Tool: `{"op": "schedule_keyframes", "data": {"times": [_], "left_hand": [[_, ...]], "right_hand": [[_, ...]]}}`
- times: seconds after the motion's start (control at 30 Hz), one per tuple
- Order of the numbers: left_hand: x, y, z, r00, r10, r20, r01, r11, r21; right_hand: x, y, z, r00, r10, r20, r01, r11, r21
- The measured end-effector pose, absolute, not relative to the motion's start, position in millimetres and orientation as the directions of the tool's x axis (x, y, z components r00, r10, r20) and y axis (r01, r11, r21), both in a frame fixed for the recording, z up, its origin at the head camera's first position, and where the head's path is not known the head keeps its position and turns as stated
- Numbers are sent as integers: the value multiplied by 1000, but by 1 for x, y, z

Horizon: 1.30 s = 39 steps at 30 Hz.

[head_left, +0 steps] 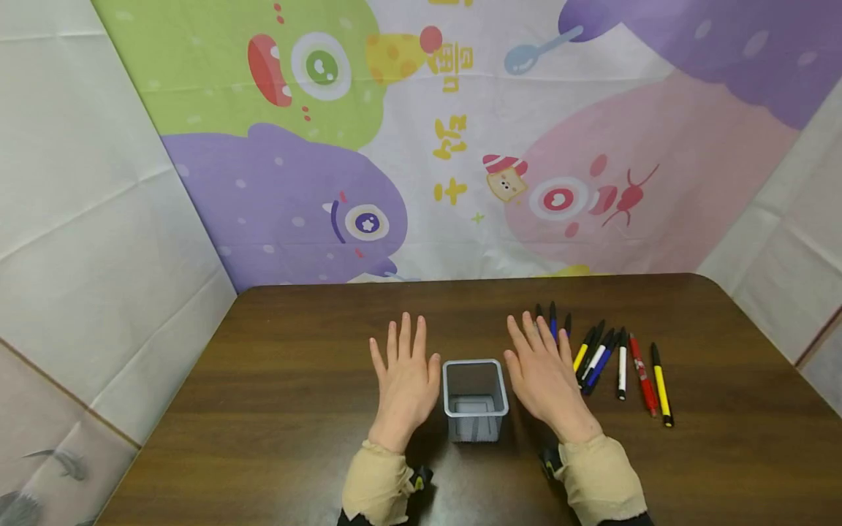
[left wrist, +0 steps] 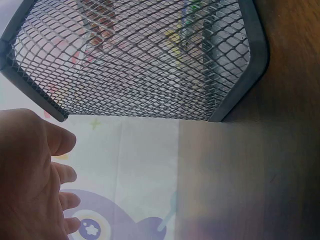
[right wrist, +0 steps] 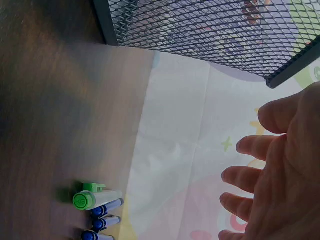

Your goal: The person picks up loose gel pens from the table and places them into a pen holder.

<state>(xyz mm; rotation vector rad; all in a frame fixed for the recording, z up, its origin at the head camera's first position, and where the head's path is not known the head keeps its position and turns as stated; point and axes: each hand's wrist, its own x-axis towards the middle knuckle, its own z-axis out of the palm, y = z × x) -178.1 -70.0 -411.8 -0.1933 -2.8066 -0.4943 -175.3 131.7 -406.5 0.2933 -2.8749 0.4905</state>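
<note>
- Pen holder of grey wire mesh (head_left: 475,429) is standing upright on a dark wooden table (head_left: 276,409), its square rim facing up and its bottom showing through.
- The person's left hand (head_left: 403,387) is stretching out just left of the pen holder, palm down, fingers spread well apart, gripping nothing; its thumb is pointing forward close beside the rim, a little apart from the mesh.
- The right hand (head_left: 544,380) is mirroring it just right of the pen holder, fingers fanned out and gripping nothing, its thumb lying near the rim's far corner.
- Marker pens are lying in a loose row right of the pen holder, beyond the right hand. Nearest that hand, a cluster is mixing yellow, white and blue barrels with black caps.
- Farther right of the pen holder, a white marker (head_left: 622,369), a red patterned pen (head_left: 642,376) and a yellow marker (head_left: 662,387) are lying side by side.
- In the right wrist view, a green-ended white marker (right wrist: 97,200) is lying beside blue-ended pens (right wrist: 107,207).
- Beige cuffs (head_left: 378,482) are covering both wrists, nearer the viewer than the pen holder.
- Behind the pen holder, a cartoon-printed cloth (head_left: 283,183) is hanging past the table's far edge.
</note>
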Motion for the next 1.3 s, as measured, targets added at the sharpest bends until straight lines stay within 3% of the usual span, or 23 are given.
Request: {"op": "schedule_keyframes", "data": {"times": [0.27, 0.4, 0.53, 0.67, 0.9, 1.1, 1.3], "left_hand": [[-177, -70, -411, -954, 83, 288, 182, 924, 337], [-178, -72, -407, -951, 98, 294, 227, 866, 446], [-177, -77, -402, -946, 186, 265, 318, 690, 650], [-174, -80, -401, -930, 319, 180, 321, 472, 821], [-176, -82, -411, -828, 548, 116, 281, 228, 932], [-174, -82, -420, -825, 564, -18, 202, 326, 924], [-174, -81, -423, -832, 553, -46, 206, 385, 900]], "right_hand": [[-175, 132, -406, -958, -163, 235, -230, 928, -294], [-176, 133, -405, -956, -164, 245, -234, 928, -290], [-178, 135, -404, -953, -159, 257, -234, 926, -297], [-178, 140, -404, -954, -149, 260, -228, 923, -310], [-180, 154, -403, -960, -104, 261, -202, 901, -383], [-183, 168, -407, -965, -43, 260, -147, 905, -399], [-187, 175, -408, -962, -29, 271, -135, 915, -381]]}}
